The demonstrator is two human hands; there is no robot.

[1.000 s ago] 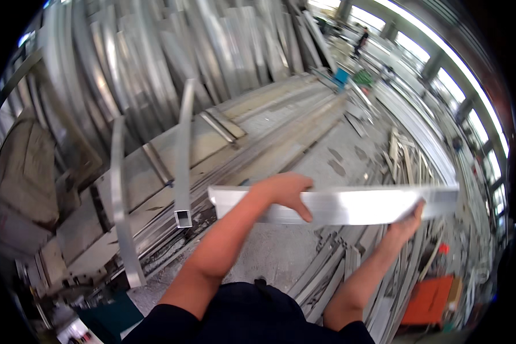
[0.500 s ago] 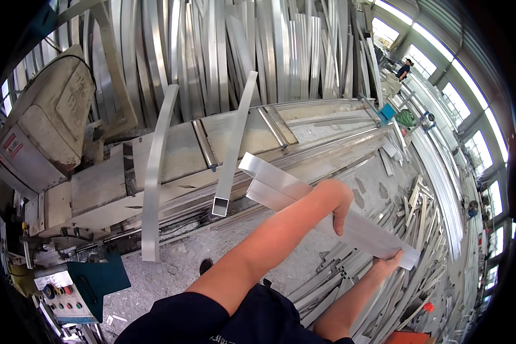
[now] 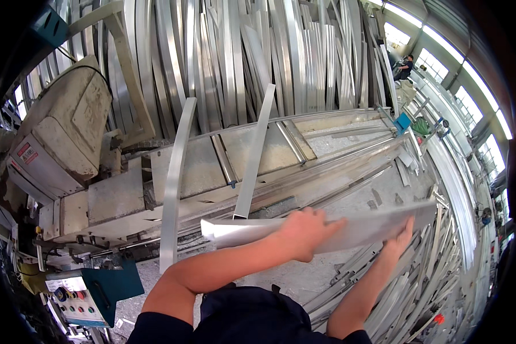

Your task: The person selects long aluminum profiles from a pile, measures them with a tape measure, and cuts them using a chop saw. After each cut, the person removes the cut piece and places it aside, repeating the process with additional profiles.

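Observation:
A wide silver metal profile (image 3: 361,229) is held nearly level in front of my body, its left end flaring slightly and its surface a little blurred. My left hand (image 3: 308,234) grips it near the middle from above, thumb pointing right. Toward its right end, my right hand (image 3: 400,236) has hold of the lower edge, with some fingers hidden behind the metal. Just beyond the left part stands a square tube (image 3: 253,157) lying across the machine bed, its near open end partly covered by the profile. Left of it, a longer flat bar (image 3: 176,178) also lies across the bed.
The long machine bed (image 3: 114,198) with rollers runs across ahead. A machine head (image 3: 69,123) is at left, a button control box (image 3: 77,298) at lower left. Many metal lengths (image 3: 241,57) lean behind; offcuts (image 3: 378,298) pile at lower right. A person (image 3: 404,67) is far off.
The profile has swung from slanting down rightward to nearly level, its left end coming nearer and its right end rising. Both hands moved with it; my view has shifted slightly.

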